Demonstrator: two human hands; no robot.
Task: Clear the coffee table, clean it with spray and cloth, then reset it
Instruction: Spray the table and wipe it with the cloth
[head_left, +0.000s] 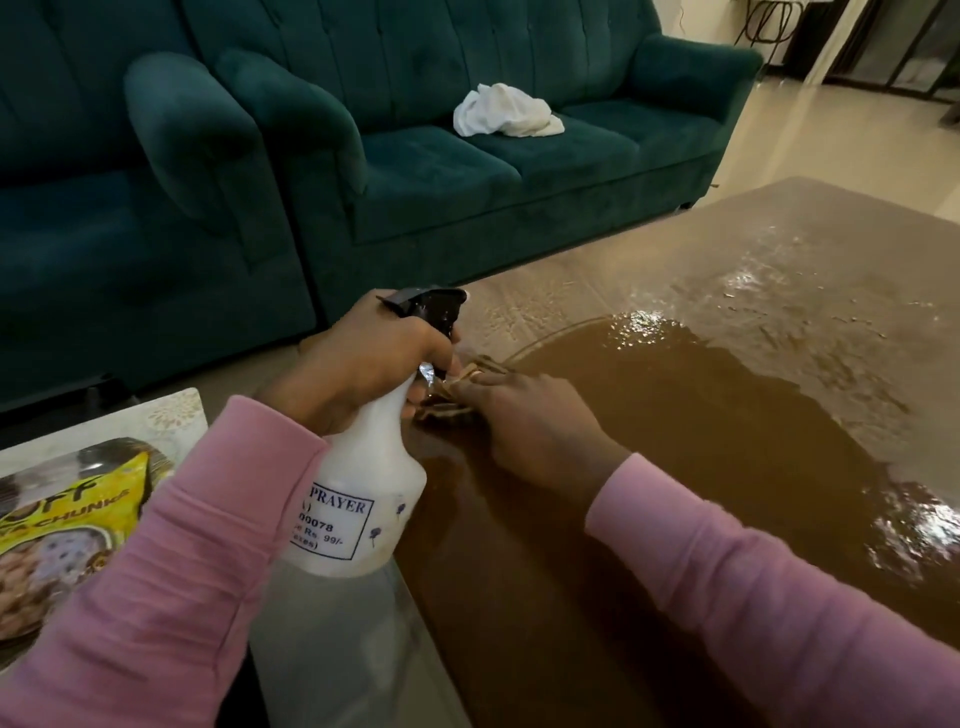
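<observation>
My left hand grips the neck and black trigger of a white spray bottle, held upright over the near left corner of the brown coffee table. Just to its right, my right hand lies on the tabletop, pressing a small brownish cloth. Only a crumpled edge of the cloth shows past the fingertips. The tabletop is glossy, with wet streaks and droplets across its far half.
A teal sofa and a teal armchair stand close behind the table. A crumpled white cloth lies on the sofa seat. At the left, a patterned tray holds a yellow snack packet.
</observation>
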